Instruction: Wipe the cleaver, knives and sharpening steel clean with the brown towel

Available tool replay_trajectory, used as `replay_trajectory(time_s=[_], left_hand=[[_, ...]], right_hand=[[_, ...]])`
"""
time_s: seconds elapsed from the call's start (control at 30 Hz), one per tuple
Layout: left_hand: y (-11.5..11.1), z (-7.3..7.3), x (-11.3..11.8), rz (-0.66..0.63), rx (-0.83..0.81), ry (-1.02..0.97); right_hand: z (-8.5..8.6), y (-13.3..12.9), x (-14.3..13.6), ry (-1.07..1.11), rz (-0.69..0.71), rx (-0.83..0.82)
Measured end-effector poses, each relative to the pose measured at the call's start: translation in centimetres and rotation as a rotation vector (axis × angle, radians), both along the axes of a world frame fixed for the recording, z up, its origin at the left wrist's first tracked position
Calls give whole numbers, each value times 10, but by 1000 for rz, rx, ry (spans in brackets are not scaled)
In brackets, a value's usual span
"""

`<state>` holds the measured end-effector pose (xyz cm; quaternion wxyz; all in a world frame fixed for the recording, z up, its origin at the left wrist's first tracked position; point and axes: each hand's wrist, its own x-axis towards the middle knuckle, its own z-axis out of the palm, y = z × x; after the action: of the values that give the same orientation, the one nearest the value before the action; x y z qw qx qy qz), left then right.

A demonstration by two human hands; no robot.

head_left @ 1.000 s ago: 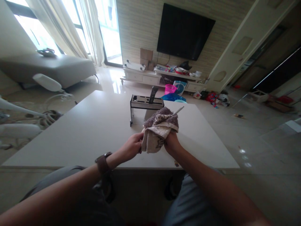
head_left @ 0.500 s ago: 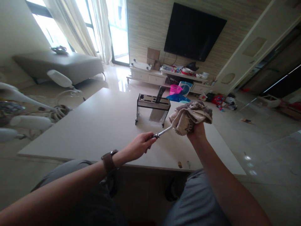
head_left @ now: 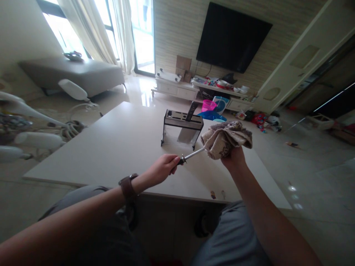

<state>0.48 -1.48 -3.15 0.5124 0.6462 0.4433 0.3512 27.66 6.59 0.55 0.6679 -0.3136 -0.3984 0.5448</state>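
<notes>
Head view: left fingers (head_left: 174, 160) grip a black-handled rod (head_left: 195, 152); towards two o'clock, right fingers (head_left: 226, 160) clutch the cloth (head_left: 220, 140) hiding its end.

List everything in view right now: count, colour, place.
rod: 1, silvery, dark handle, in the left hand
cloth: 1, brown and beige, in the right hand, hiding the rod's far end
rack: 1, silver and black, on the table
knife: 1, black handle, in the rack
table: 1, white, below the hands
television: 1, black, on the wall
cabinet: 1, white, below the television
basket: 1, pink, beyond the table
bench: 1, grey, far left
smaller clutter: uncountable, mixed, cabinet and floor
watch: 1, brown strap, left wrist
hands: 2, bare, over the table
</notes>
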Motion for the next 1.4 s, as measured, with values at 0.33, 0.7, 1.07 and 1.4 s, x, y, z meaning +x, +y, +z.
replay_trajectory(time_s=[0.33,0.7,1.07,1.4], left_hand=[[-1,1,7,37,4,-133],[-6,14,12,6,13,-160],[1,15,15,-10,-89,-154],[-9,21,14,-35,-189,-125]], right_hand=[[-19,-48,-64,-59,153,-140],[-35,-68,-88,-42,54,-192],[-6,-36,-67,-24,-64,1],[15,-3,-18,92,-76,64]])
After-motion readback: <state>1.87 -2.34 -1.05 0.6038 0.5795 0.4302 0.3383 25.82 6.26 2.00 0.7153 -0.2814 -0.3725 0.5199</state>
